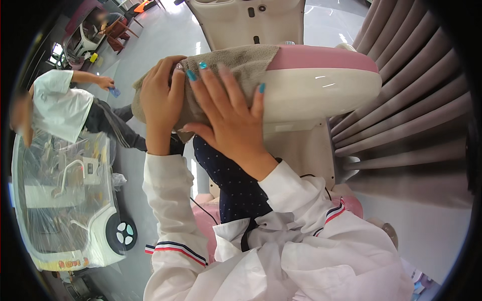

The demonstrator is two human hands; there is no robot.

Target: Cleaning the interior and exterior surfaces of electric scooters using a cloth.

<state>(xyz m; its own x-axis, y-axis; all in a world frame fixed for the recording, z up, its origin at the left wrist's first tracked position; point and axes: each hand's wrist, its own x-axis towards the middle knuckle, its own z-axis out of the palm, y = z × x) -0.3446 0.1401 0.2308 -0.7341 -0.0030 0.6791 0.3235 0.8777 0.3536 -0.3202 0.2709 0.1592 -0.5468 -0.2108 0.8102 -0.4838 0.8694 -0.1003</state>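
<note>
A beige towel-like cloth is draped over the left part of a glossy pink-and-cream body part, apparently of a small ride-on vehicle. My left hand grips the cloth near its left end, fingers bent over the upper edge. To its right, my right hand lies against the cloth with fingers spread, and its little finger reaches the cream surface. The cloth hides the body part's left end. Bare cream and pink surface shows to the right of the cloth.
A grey-brown curtain hangs close on the right. A cream panel stands beyond the body part. To the left, a person in a white shirt holds a small blue item, beside a plastic-wrapped white vehicle. Another person sits far back.
</note>
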